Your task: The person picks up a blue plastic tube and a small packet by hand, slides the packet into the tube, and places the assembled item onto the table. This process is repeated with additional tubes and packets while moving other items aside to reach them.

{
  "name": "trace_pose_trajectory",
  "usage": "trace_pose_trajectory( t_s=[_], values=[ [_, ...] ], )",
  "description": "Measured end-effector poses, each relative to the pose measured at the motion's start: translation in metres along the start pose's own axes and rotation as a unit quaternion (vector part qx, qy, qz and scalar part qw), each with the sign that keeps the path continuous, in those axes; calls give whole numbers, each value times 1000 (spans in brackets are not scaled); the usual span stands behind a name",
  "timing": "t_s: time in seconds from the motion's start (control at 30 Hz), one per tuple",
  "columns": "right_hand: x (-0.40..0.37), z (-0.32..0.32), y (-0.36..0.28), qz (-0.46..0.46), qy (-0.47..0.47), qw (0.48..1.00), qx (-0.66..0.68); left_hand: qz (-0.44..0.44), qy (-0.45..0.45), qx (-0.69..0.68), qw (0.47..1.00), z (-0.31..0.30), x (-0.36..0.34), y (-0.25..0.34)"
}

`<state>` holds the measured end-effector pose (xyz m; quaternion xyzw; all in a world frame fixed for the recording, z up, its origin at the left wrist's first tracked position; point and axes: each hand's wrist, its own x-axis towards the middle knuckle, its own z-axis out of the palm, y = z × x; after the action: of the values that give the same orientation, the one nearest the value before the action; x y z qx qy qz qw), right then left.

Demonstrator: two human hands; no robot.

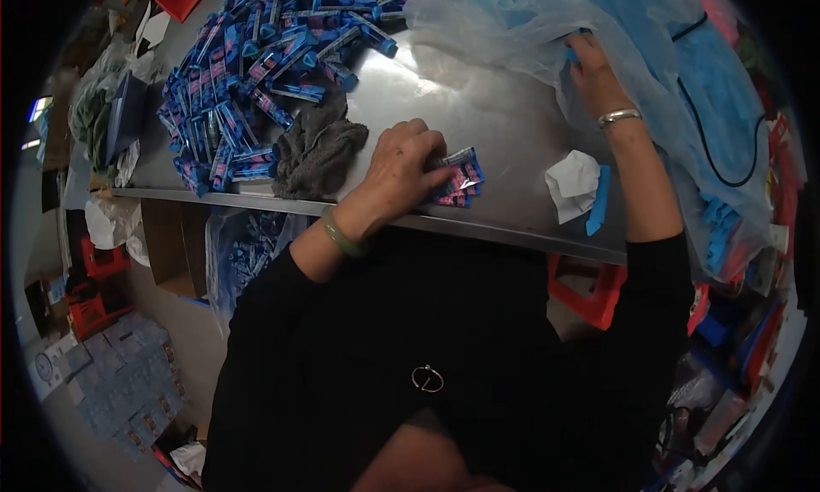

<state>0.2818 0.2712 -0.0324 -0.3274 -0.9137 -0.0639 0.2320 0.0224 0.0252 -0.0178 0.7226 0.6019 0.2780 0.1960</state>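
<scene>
My left hand (400,165), wearing a green bangle, is near the table's front edge. Its fingers curl over a few blue-and-pink printed packets (464,181), and the thumb presses on them. My right hand (594,75), with a silver bracelet, reaches to the mouth of a large clear plastic bag (521,22). Between its thumb and fingers shows a small blue piece (575,49), partly hidden by the hand. A crumpled white paper (572,184) and a blue strip with a pointed end (600,203) lie between my hands on the metal table (504,120).
A large heap of blue tube-like packs (256,73) covers the table's left. A dark grey cloth (318,150) lies beside it. More blue pieces (722,223) sit in the bag at right. Below the edge are a cardboard box (175,248) and a red plastic stool (589,291).
</scene>
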Motion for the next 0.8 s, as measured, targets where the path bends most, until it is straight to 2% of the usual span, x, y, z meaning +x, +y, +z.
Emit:
trace_pose_trajectory(
  t_s=[0.03, 0.07, 0.1, 0.13, 0.2, 0.27, 0.33, 0.4, 0.43, 0.5, 0.53, 0.6, 0.63, 0.67, 0.73, 0.8],
  values=[
    [0, -14, -13, 1, 0, 1000, -1, -17, 3, -38, 999, 2, 0, 0],
    [-3, -30, -29, 118, -27, 986, 113, -16, 3, -39, 999, 3, 0, 1],
    [-5, -44, -45, 233, -53, 945, 224, -27, 17, -78, 996, 3, 1, 2],
    [-9, -50, -54, 233, -53, 945, 223, -38, 32, -117, 992, 3, 1, 2],
    [-17, -60, -67, 321, -46, 871, 370, -35, 32, -121, 991, 3, -2, 2],
    [-24, -68, -79, 326, -38, 865, 379, -31, 33, -124, 991, 2, -4, 1],
    [-31, -68, -84, 332, -31, 859, 389, 11, 34, -84, 996, 0, -6, 1],
    [-37, -66, -92, 286, 41, 849, 442, 12, 38, -81, 996, -3, -7, 3],
    [-37, -71, -98, 286, 41, 849, 443, 14, 41, -79, 996, -5, -7, 5],
    [-33, -85, -116, 294, 95, 786, 536, 20, 44, -92, 995, -10, -5, 8],
    [-32, -90, -120, 293, 95, 786, 536, 27, 47, -105, 993, -13, -5, 9],
    [-29, -97, -124, 305, 73, 723, 615, 12, 29, -147, 989, -17, -4, 9],
    [-28, -101, -125, 305, 75, 724, 615, -4, 10, -190, 982, -19, -4, 9],
    [-27, -104, -126, 299, 41, 705, 641, -3, 10, -189, 982, -19, -5, 8],
    [-26, -106, -125, 292, 8, 686, 666, -36, -9, -300, 953, -18, -7, 7],
    [-25, -106, -124, 282, -56, 652, 701, -37, -20, -336, 941, -19, -7, 6]
  ],
)
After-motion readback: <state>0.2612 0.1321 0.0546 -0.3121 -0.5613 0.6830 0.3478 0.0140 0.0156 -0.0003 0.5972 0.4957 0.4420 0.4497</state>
